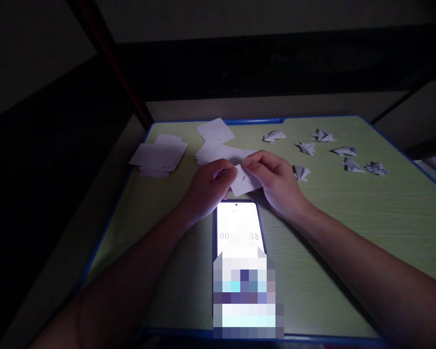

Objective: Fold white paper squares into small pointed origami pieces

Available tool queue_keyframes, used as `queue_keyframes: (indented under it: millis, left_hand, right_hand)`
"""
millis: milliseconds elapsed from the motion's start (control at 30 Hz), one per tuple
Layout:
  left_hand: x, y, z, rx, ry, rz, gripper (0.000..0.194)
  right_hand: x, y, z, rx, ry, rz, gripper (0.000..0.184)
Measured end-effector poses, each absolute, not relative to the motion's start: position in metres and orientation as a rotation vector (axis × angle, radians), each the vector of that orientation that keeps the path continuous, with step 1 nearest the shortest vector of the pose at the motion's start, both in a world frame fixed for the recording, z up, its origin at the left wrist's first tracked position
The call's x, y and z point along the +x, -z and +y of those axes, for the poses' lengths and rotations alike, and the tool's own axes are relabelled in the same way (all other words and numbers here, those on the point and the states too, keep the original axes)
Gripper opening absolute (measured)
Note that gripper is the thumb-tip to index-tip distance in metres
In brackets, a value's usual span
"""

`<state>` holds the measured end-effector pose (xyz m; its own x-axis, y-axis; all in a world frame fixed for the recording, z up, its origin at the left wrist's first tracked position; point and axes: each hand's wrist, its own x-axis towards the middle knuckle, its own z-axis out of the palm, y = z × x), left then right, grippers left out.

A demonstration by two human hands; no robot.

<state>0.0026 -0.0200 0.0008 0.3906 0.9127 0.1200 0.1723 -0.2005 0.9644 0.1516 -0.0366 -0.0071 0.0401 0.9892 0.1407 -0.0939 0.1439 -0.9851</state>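
Observation:
A small white piece of paper (246,181) is held between both hands just above a lit phone (240,230) lying on the green table (366,218). My left hand (207,186) pinches the paper's left edge with curled fingers. My right hand (276,182) grips its right side, thumb and fingers closed over it. The phone screen shows timer digits; its lower part is blurred out.
A stack of white paper squares (159,156) lies at the back left, with loose sheets (215,140) behind my hands. Several folded paper figures (343,155) are scattered at the back right. The table has a blue rim (105,232); the room around is dark.

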Motion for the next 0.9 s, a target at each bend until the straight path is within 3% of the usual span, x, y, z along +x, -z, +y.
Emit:
queue_keyframes:
  millis: [367,900]
  left_hand:
    - [0.0034,-0.0019,-0.0202,1.649,-0.94,0.977,0.021]
    - [0.0044,0.0007,-0.0184,1.593,-0.969,0.981,0.02]
  right_hand:
    - [0.1531,0.0095,-0.0355,-1.117,-1.048,-1.244,0.042]
    - [0.1525,0.0091,-0.0362,-1.099,-1.108,-1.276,0.039]
